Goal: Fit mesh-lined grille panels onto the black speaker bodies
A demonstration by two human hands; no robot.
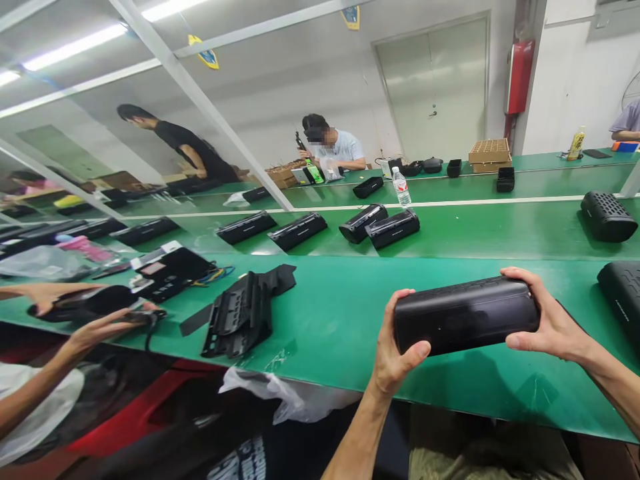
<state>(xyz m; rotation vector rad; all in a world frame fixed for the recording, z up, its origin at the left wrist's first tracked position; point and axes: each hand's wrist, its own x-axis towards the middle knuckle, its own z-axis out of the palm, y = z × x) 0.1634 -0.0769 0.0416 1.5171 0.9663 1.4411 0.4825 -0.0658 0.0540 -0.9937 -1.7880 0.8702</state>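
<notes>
Between my two hands is a long black speaker casing (465,317) with rounded edges and a glossy face turned toward me, raised above the green bench. My left hand (397,347) grips its left end, thumb on the lower front edge. Around the right end are the fingers of my right hand (545,317), with the thumb at the lower corner. Another black casing (620,300) lies on the bench to the right of my right hand, partly cut off by the frame. Farther left of my left hand sits a stack of black plastic parts (240,313).
A co-worker's hands (100,320) hold a dark part at the left. Several black casings (297,230) line the green strip beyond the bench, with a perforated one (607,217) at right. A water bottle (401,188) stands behind them. A plastic bag (290,393) hangs at the bench's front edge.
</notes>
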